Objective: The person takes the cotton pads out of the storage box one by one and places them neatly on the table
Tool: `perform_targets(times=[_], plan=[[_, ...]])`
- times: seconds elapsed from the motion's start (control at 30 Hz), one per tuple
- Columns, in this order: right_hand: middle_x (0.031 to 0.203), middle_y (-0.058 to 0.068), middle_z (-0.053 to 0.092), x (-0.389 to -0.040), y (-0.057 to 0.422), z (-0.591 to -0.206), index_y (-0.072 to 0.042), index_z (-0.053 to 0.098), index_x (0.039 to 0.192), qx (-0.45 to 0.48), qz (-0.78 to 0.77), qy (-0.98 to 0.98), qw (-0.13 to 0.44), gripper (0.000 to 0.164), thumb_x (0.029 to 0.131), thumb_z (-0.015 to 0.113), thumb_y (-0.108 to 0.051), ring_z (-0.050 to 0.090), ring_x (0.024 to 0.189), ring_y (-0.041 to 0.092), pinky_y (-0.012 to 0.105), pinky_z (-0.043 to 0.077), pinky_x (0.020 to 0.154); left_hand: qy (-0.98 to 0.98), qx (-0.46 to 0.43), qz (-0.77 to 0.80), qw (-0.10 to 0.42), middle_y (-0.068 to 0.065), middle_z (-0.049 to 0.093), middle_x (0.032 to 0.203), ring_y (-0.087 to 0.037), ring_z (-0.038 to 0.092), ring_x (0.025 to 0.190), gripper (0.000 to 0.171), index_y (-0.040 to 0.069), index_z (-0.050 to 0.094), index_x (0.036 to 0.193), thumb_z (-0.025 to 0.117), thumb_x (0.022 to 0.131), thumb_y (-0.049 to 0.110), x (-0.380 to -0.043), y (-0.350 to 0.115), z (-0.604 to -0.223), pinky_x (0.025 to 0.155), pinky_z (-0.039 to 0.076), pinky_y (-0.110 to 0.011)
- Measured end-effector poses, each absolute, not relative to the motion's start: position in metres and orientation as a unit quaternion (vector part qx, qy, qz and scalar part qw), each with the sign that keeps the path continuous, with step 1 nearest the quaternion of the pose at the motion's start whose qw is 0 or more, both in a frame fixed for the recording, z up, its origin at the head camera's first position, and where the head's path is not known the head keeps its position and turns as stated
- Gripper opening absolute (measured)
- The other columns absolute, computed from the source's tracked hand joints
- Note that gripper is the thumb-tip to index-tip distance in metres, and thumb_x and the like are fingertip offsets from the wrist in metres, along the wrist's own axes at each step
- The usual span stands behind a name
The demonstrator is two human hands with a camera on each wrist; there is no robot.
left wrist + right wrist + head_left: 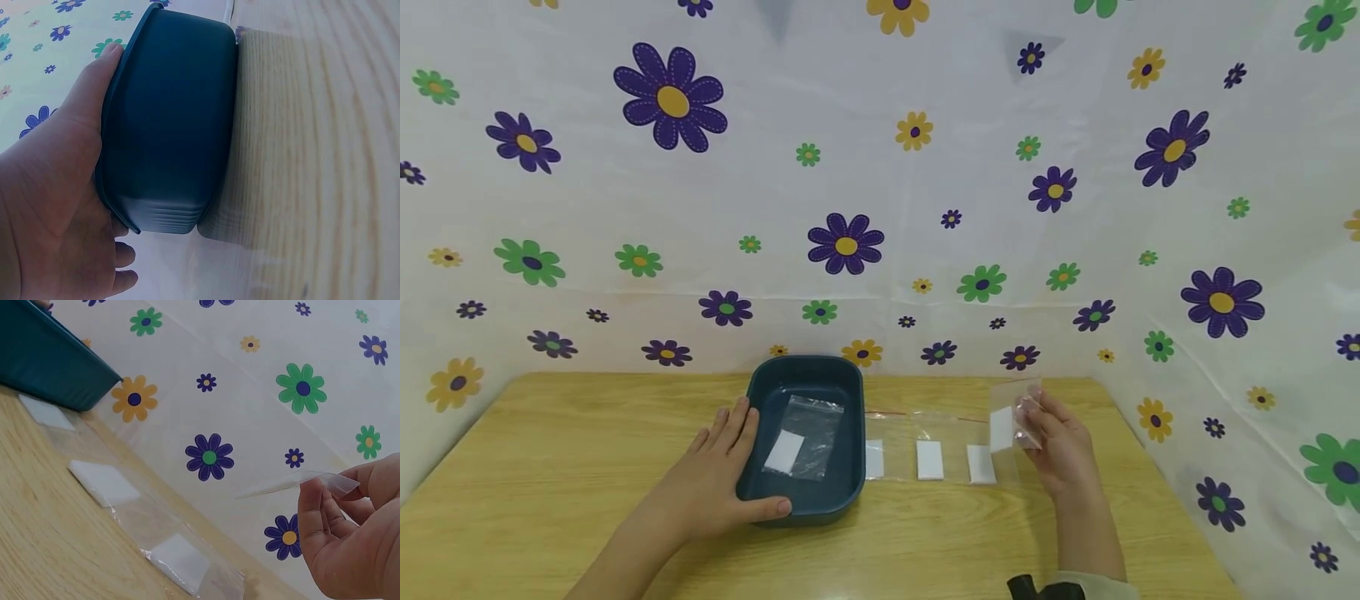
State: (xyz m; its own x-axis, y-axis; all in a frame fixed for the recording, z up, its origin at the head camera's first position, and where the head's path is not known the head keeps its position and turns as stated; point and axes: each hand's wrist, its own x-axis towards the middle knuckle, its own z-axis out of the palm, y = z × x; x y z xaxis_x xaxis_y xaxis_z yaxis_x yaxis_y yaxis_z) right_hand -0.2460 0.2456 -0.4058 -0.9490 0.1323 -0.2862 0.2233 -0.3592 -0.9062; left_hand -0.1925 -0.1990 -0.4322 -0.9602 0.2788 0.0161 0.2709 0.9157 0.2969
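My left hand (715, 483) rests on a dark blue-green rectangular tub (806, 367), its straight fingers along the left rim and the thumb at the near rim. In the left wrist view the tub's outer side (169, 119) stands on the wood. Inside it lies a clear zip bag (820, 429) with a white rectangular piece. My right hand (1063, 446) pinches another clear zip bag (1015, 393), also holding a white piece, raised above the table. In the right wrist view that bag (275, 486) shows nearly edge-on between thumb and fingers.
Right of the tub, a row of overlapping clear bags (953, 462) with white pieces lies flat on the wooden table (925, 542). The row's left end runs behind the tub wall. A flower-patterned cloth (760, 192) hangs at the back and on the right.
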Motion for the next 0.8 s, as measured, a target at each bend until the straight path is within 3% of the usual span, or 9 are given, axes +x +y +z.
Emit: perform_targets(times=[0.33,0.8], plan=[[0.112,-0.014,0.069,-0.247,0.256,-0.413,-0.017,0.040,0.152,0.183,-0.811,0.555,0.031,0.052,0.103,0.055,-0.014,0.063,0.106,0.003,0.020,0.052,0.094,0.978,0.139,0.156,0.013,-0.021,0.005,0.167,-0.049,0.011,0.150,0.132,-0.001,0.018,0.158,0.052,0.070,0.091,-0.192,-0.200,-0.434,0.117,0.017,-0.067],[0.096,-0.018,0.070,-0.246,0.270,-0.424,-0.016,0.037,0.155,0.208,-0.807,0.552,0.031,0.055,0.103,0.055,-0.018,0.065,0.095,-0.001,0.018,0.053,0.086,0.979,0.136,0.151,0.014,-0.020,0.004,0.167,-0.048,0.011,0.150,0.133,0.000,0.017,0.158,0.052,0.069,0.092,-0.192,-0.200,-0.434,0.117,0.016,-0.067]])
